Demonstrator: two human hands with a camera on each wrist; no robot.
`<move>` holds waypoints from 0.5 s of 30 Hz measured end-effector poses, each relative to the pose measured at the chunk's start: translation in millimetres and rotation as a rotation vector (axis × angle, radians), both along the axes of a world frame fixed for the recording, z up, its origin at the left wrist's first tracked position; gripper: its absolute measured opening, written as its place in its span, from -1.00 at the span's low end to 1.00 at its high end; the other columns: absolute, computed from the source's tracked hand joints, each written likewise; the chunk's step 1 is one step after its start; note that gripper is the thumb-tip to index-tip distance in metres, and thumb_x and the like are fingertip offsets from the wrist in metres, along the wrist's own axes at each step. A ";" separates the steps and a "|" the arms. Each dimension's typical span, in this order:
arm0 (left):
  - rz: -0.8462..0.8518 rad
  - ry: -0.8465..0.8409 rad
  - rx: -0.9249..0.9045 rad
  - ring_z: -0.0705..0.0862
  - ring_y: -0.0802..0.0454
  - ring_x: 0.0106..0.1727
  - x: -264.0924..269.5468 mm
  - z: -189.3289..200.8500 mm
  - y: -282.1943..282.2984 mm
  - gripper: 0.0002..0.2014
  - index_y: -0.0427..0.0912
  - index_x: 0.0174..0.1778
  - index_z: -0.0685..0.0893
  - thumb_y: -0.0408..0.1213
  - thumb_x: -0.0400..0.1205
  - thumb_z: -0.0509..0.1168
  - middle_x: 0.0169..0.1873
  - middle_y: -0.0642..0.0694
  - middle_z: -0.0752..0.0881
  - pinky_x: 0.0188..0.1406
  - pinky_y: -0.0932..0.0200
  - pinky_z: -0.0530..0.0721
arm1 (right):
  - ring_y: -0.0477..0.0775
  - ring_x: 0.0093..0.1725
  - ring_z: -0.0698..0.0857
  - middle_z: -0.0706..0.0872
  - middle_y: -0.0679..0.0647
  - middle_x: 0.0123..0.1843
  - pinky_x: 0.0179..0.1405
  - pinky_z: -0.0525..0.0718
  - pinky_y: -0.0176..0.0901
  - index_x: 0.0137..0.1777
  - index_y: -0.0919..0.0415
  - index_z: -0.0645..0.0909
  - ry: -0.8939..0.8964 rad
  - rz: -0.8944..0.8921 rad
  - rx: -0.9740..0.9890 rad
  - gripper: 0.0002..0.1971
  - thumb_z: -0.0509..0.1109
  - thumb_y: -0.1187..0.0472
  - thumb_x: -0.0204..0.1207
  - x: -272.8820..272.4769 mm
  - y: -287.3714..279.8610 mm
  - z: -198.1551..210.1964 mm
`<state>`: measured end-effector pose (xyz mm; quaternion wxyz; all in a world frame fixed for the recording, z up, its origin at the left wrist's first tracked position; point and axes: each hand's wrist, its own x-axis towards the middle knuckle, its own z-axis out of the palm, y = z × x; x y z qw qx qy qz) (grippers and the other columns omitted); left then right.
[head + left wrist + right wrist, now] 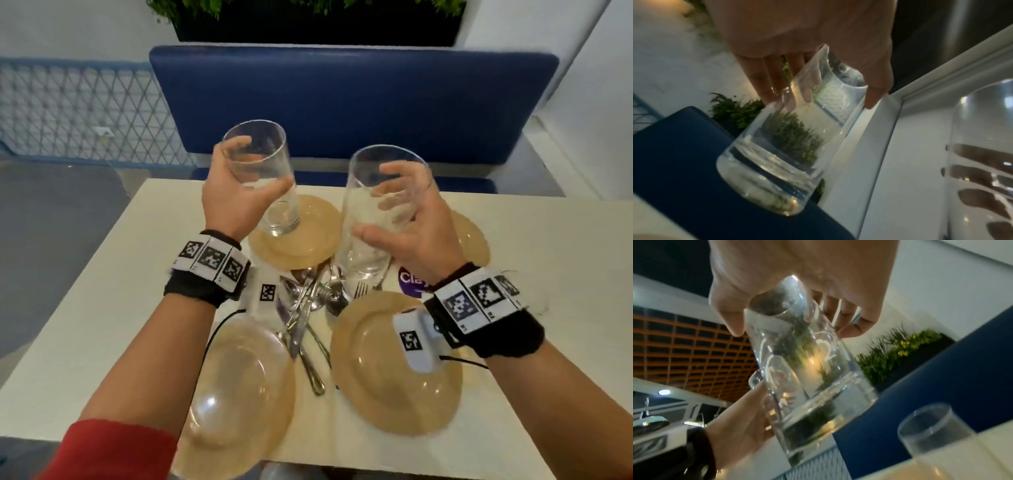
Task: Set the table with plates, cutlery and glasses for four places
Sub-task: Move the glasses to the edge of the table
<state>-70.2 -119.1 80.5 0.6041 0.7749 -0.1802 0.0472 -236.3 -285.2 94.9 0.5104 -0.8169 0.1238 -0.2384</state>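
Observation:
My left hand (260,164) grips a clear empty glass (279,214) around its upper part and holds it tilted over the far left tan plate (308,246). The same glass (777,154) shows in the left wrist view. My right hand (376,202) grips a second, taller clear glass (363,253) between thumb and fingers, above the cutlery pile (308,308); it also fills the right wrist view as a glass (807,378). Three more tan plates lie at the far right (476,243), near left (239,387) and near right (376,383).
The cream table (85,325) stands against a blue bench (342,102) with a planter (318,24) above it. A purple sticker (411,279) lies by the cutlery. A third glass (933,428) stands on the table in the right wrist view.

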 end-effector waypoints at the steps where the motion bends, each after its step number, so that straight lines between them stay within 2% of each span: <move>1: -0.011 -0.019 -0.012 0.68 0.14 0.15 -13.8 7.3 -10.3 -0.34 0.10 0.20 0.50 0.03 0.19 0.56 0.08 0.16 0.66 0.21 0.07 0.67 | -0.11 0.03 0.65 0.64 -0.19 0.03 -0.04 0.61 -0.26 0.27 -0.10 0.41 -0.031 -0.030 -0.018 -0.23 0.55 -0.19 0.01 -11.0 -12.4 11.0; 4: -0.092 -0.022 -0.028 0.70 0.16 0.13 -52.2 24.0 -46.1 -0.41 0.11 0.17 0.52 0.01 0.25 0.56 0.05 0.14 0.70 0.16 0.07 0.70 | -0.05 0.02 0.67 0.65 -0.10 -0.02 -0.03 0.67 -0.21 0.26 -0.05 0.41 -0.112 -0.129 -0.064 -0.28 0.55 -0.14 0.08 -42.7 -52.4 37.0; 7: -0.210 0.020 -0.053 0.70 0.21 0.09 -89.2 32.5 -89.7 -0.44 0.03 0.21 0.55 -0.07 0.32 0.58 0.02 0.17 0.69 0.01 0.26 0.69 | -0.08 -0.02 0.69 0.66 -0.03 -0.01 -0.09 0.66 -0.37 0.23 -0.09 0.41 -0.132 -0.251 -0.100 -0.32 0.56 -0.13 0.09 -76.4 -93.2 53.8; 9: -0.307 0.066 -0.069 0.72 0.25 0.02 -111.9 35.4 -122.6 -0.43 -0.01 0.23 0.58 -0.09 0.31 0.58 0.00 0.16 0.72 -0.07 0.32 0.68 | -0.08 -0.05 0.70 0.67 -0.08 -0.02 -0.17 0.62 -0.42 0.22 -0.12 0.42 -0.122 -0.351 -0.098 -0.32 0.57 -0.16 0.08 -99.2 -120.3 56.0; 11: -0.384 0.105 -0.073 0.74 0.25 -0.04 -136.4 36.2 -157.0 -0.41 0.02 0.22 0.58 -0.05 0.28 0.59 -0.03 0.12 0.74 -0.07 0.27 0.72 | -0.04 -0.05 0.71 0.66 -0.15 -0.04 -0.16 0.59 -0.35 0.21 -0.13 0.43 -0.100 -0.434 -0.074 -0.32 0.59 -0.15 0.07 -123.6 -146.7 52.0; 15: -0.478 0.168 -0.065 0.76 0.17 -0.02 -183.5 32.8 -229.9 -0.35 0.12 0.16 0.58 0.11 0.14 0.55 -0.04 0.11 0.75 0.06 0.00 0.75 | -0.01 0.02 0.67 0.64 -0.19 -0.02 -0.10 0.54 -0.34 0.29 -0.06 0.43 -0.031 -0.551 -0.024 -0.33 0.65 -0.01 0.20 -170.0 -202.0 24.9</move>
